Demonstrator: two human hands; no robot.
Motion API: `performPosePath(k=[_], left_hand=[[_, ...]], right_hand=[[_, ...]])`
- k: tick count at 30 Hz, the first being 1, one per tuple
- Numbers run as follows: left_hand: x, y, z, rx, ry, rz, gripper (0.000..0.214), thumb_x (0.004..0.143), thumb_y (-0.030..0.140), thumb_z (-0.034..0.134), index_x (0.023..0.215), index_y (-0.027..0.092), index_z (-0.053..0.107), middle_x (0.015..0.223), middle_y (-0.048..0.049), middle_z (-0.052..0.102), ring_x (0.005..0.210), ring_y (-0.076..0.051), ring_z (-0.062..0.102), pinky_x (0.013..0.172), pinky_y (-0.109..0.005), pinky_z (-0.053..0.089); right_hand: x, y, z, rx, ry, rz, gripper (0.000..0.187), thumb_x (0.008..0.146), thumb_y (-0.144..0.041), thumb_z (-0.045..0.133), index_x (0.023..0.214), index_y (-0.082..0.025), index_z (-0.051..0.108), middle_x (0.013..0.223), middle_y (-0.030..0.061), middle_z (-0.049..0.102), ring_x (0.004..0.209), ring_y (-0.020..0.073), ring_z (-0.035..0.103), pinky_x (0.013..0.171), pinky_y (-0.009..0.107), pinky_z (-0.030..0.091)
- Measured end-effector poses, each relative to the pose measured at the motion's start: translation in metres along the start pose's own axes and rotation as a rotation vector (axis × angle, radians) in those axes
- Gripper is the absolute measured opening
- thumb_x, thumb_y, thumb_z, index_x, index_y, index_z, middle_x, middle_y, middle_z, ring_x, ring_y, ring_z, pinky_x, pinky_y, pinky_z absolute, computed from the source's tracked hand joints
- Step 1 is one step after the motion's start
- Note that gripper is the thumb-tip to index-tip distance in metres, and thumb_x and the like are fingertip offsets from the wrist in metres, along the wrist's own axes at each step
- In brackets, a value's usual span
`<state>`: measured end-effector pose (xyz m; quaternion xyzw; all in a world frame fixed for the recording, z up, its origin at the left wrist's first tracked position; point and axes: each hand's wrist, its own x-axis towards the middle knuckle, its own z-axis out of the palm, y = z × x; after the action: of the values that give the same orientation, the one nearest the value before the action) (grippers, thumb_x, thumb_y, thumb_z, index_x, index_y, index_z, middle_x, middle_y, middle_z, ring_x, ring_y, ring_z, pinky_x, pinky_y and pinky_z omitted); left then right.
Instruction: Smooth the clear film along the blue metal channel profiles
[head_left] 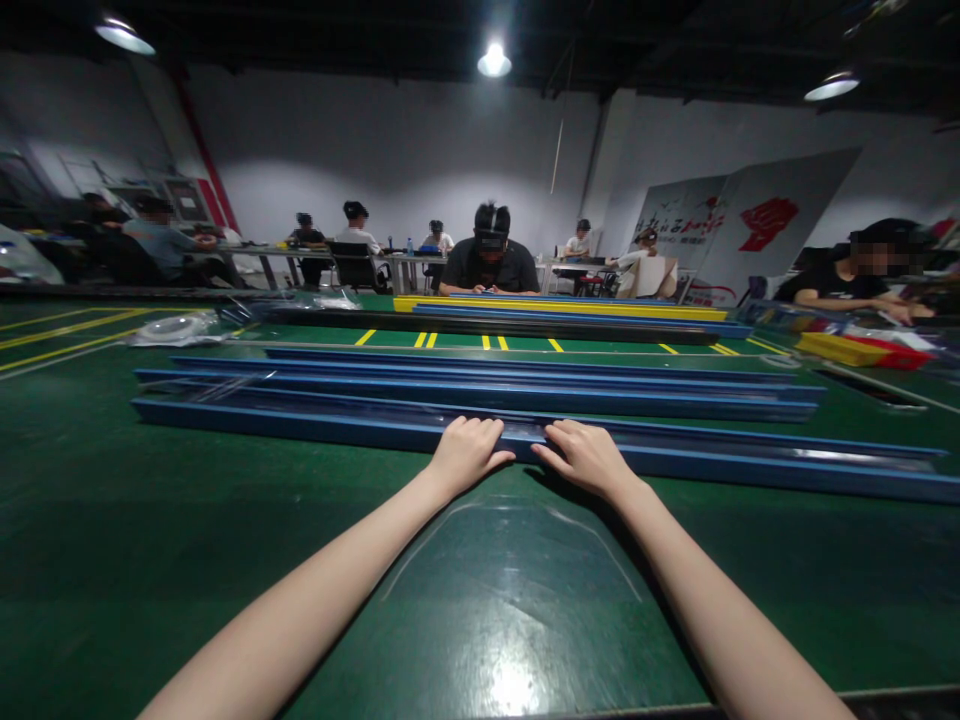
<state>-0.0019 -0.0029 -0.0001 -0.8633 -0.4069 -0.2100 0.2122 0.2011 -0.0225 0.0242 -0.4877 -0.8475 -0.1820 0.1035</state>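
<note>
A long blue channel rail (pixel 315 425) lies across the green table (pixel 150 540) in front of me. My left hand (pixel 466 452) and my right hand (pixel 586 457) rest side by side on its near edge, fingers curled over the rim and gripping it. Two more blue rails (pixel 525 385) lie parallel just behind it. Both forearms reach out over the glossy table surface.
Farther back lie more blue and yellow rails (pixel 555 308) and clear plastic wrapping (pixel 176 328). A person (pixel 489 262) sits working opposite, another person (pixel 855 278) at the right beside yellow and red parts (pixel 862 350). Other people sit at tables behind.
</note>
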Motion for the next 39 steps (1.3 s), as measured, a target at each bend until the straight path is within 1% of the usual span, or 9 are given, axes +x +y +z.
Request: performPosePath(k=[2, 7, 12, 19, 23, 29, 34, 39], left_hand=[[0.0, 0.0, 0.0, -0.002, 0.003, 0.003, 0.036, 0.078, 0.052, 0.047, 0.084, 0.016, 0.051, 0.078, -0.0033, 0.061, 0.073, -0.018, 0.056, 0.063, -0.03, 0.033], [0.0, 0.0, 0.0, -0.012, 0.008, 0.014, 0.036, 0.079, 0.051, 0.046, 0.085, 0.016, 0.052, 0.079, -0.0041, 0.061, 0.074, -0.018, 0.055, 0.063, -0.029, 0.032], [0.0, -0.001, 0.0, -0.021, 0.009, 0.015, 0.036, 0.08, 0.051, 0.044, 0.082, 0.016, 0.052, 0.077, -0.0048, 0.061, 0.073, -0.018, 0.055, 0.062, -0.029, 0.032], [0.0, 0.0, 0.0, -0.012, 0.003, 0.012, 0.037, 0.08, 0.052, 0.044, 0.084, 0.016, 0.052, 0.078, -0.0051, 0.061, 0.074, -0.018, 0.055, 0.063, -0.029, 0.032], [0.0, 0.0, 0.001, -0.01, -0.001, 0.009, 0.037, 0.08, 0.051, 0.044, 0.086, 0.016, 0.052, 0.079, -0.0049, 0.061, 0.074, -0.019, 0.055, 0.063, -0.03, 0.031], [-0.001, -0.001, 0.0, -0.019, 0.0, 0.018, 0.037, 0.08, 0.051, 0.044, 0.089, 0.016, 0.053, 0.08, -0.005, 0.061, 0.076, -0.019, 0.055, 0.065, -0.03, 0.031], [-0.001, -0.001, -0.001, -0.026, 0.017, -0.006, 0.037, 0.081, 0.051, 0.043, 0.087, 0.016, 0.052, 0.079, -0.0049, 0.061, 0.074, -0.019, 0.055, 0.064, -0.03, 0.031], [-0.002, -0.001, -0.001, -0.036, 0.04, -0.006, 0.037, 0.081, 0.051, 0.042, 0.086, 0.016, 0.052, 0.079, -0.0054, 0.062, 0.074, -0.018, 0.055, 0.065, -0.03, 0.031]], right_hand=[[0.001, -0.005, 0.0, 0.019, -0.027, -0.021, 0.038, 0.087, -0.045, 0.031, 0.085, -0.017, 0.056, 0.082, 0.0062, 0.061, 0.077, 0.0144, 0.054, 0.06, 0.023, 0.03], [0.002, -0.007, 0.0, 0.079, -0.055, 0.005, 0.035, 0.088, -0.041, 0.031, 0.099, -0.018, 0.054, 0.096, 0.0078, 0.061, 0.087, 0.0155, 0.054, 0.065, 0.023, 0.035], [0.001, -0.005, 0.0, 0.119, -0.047, -0.01, 0.034, 0.087, -0.039, 0.032, 0.099, -0.018, 0.055, 0.101, 0.0089, 0.06, 0.092, 0.016, 0.052, 0.07, 0.024, 0.037], [0.001, -0.005, 0.002, 0.116, -0.031, -0.033, 0.034, 0.088, -0.039, 0.031, 0.102, -0.018, 0.054, 0.101, 0.0084, 0.06, 0.091, 0.0155, 0.052, 0.069, 0.024, 0.037], [0.002, -0.005, 0.001, 0.123, -0.042, -0.048, 0.031, 0.089, -0.034, 0.031, 0.095, -0.017, 0.055, 0.095, 0.0077, 0.06, 0.086, 0.0148, 0.053, 0.065, 0.023, 0.035], [0.005, -0.007, -0.005, 0.126, -0.073, -0.004, 0.024, 0.087, -0.031, 0.037, 0.078, -0.018, 0.055, 0.08, 0.0047, 0.06, 0.075, 0.013, 0.054, 0.058, 0.022, 0.03], [0.007, -0.006, -0.007, 0.106, -0.072, -0.012, 0.025, 0.086, -0.03, 0.037, 0.072, -0.018, 0.055, 0.075, 0.0039, 0.06, 0.069, 0.0126, 0.054, 0.056, 0.023, 0.027], [0.004, 0.001, -0.012, 0.078, -0.117, 0.01, 0.027, 0.085, -0.03, 0.037, 0.069, -0.018, 0.055, 0.073, 0.0042, 0.062, 0.066, 0.0129, 0.056, 0.055, 0.023, 0.025]])
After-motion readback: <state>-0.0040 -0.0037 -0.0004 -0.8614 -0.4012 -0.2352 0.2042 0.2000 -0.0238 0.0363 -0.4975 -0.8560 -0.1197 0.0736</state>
